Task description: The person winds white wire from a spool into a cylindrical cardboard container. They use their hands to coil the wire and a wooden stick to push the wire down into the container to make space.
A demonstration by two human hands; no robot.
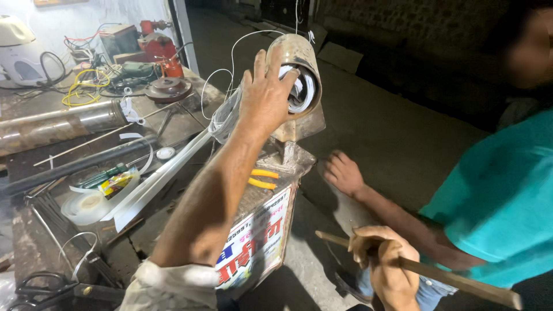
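Currently, left to right, all placed against the rusty cylindrical metal housing (299, 69) mounted on a stand at frame centre. Far left of the housing: white plastic appliance (14, 49) at the bench's back corner, a yellow coiled wire (80, 86) beside it, a long dull metal tube (57, 124) lying across the worn workbench (34, 247). Lower left of the housing: clear tape roll (86, 206); black-handled scissors (40, 288) at the bench's near edge. Just below the housing: yellow-handled pliers (262, 178) on the stand's base.

Left hand (266, 95): raised, fingers spread and curled over the housing's open mouth, pressing on the white sheet lining (302, 89) rolled inside it. White wire strands (222, 115) hang from the housing just left of the wrist.

Right hand (387, 262): below and right of the housing, closed in a fist around a long wooden stick (455, 280).

Right of the housing: another person in a teal shirt (507, 196), their hand (344, 173) flat on the grey floor near the stand.
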